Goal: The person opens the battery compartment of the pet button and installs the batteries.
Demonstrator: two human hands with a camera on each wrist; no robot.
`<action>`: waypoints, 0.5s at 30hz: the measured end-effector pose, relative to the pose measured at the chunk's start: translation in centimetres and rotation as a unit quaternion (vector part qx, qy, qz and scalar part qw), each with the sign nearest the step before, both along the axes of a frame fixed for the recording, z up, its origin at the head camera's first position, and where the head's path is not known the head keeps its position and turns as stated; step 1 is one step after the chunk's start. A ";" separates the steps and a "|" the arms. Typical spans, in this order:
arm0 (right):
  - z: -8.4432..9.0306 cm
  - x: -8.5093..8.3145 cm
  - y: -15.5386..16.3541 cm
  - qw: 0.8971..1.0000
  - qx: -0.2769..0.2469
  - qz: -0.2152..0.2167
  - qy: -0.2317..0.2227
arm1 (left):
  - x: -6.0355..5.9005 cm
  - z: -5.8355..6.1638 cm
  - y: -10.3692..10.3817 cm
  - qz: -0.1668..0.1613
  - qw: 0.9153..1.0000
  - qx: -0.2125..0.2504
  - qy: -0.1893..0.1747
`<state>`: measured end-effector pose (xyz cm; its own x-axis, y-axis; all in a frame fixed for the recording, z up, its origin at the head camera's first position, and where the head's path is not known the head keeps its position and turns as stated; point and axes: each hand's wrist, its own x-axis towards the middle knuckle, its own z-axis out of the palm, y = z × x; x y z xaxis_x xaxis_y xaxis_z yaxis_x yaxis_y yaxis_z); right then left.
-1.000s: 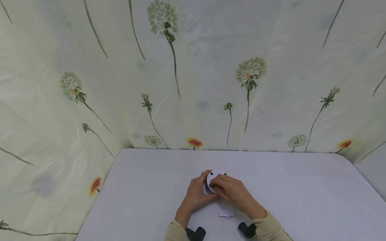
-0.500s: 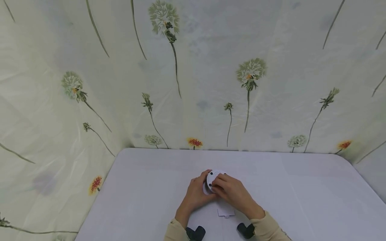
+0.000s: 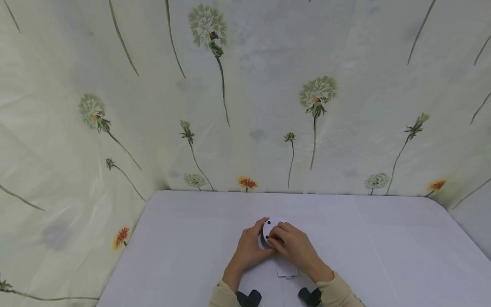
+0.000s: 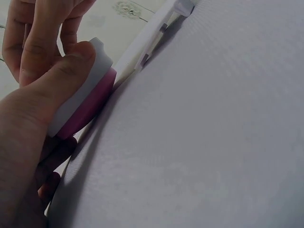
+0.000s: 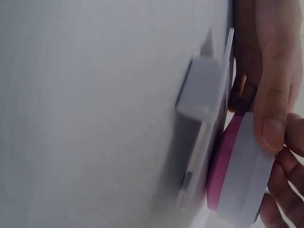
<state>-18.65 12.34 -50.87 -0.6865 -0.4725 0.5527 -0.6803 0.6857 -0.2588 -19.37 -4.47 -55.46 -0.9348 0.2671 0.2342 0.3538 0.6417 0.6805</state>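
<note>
From my remote seat I see both hands meeting at six o'clock on the white cloth-covered bench [image 3: 192,256], close to the near edge. The left hand [image 3: 249,249] cups a small round white plastic device with a pink band round its rim [image 4: 88,102]; its thumb is curled over the white edge in the left wrist view, so it is grasping the device. The right hand [image 3: 293,247] comes in from three o'clock, its thumb pressed on the white rim in the right wrist view and its fingers curled onto the dotted face, so it is grasping the same device. The device is tilted on its edge, just above or touching the bench; I cannot tell which.

Just below the hands, at six o'clock from the device, lies a flat white plastic cover panel with a small tab [image 3: 287,270].

To do this well, I judge the left hand should hold the rim steady while the right works gently, keeping the device low over the bench so nothing drops far, and the panel within easy reach.
</note>
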 end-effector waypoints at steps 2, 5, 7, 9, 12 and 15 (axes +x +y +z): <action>-0.3 0.0 0.0 1.000 -0.009 -0.012 -0.002 | -0.1 -0.2 0.1 0.000 1.000 0.001 -0.002; -0.6 -0.1 0.0 0.999 -0.030 -0.033 -0.017 | -0.1 -0.4 0.2 0.004 1.000 -0.004 -0.008; -0.8 0.0 0.0 0.996 -0.051 -0.054 -0.051 | -0.1 -0.5 0.2 0.007 1.000 -0.007 -0.013; -1.0 0.0 0.0 0.988 -0.070 -0.083 -0.107 | -0.1 -0.6 0.3 0.011 1.000 -0.010 -0.016; -1.2 0.0 0.1 0.963 -0.099 -0.109 -0.224 | -0.2 -0.5 0.2 0.008 1.000 -0.010 -0.011; -1.3 -0.3 0.3 0.937 -0.114 -0.118 -0.310 | -0.3 -0.5 0.1 0.003 1.000 -0.012 -0.005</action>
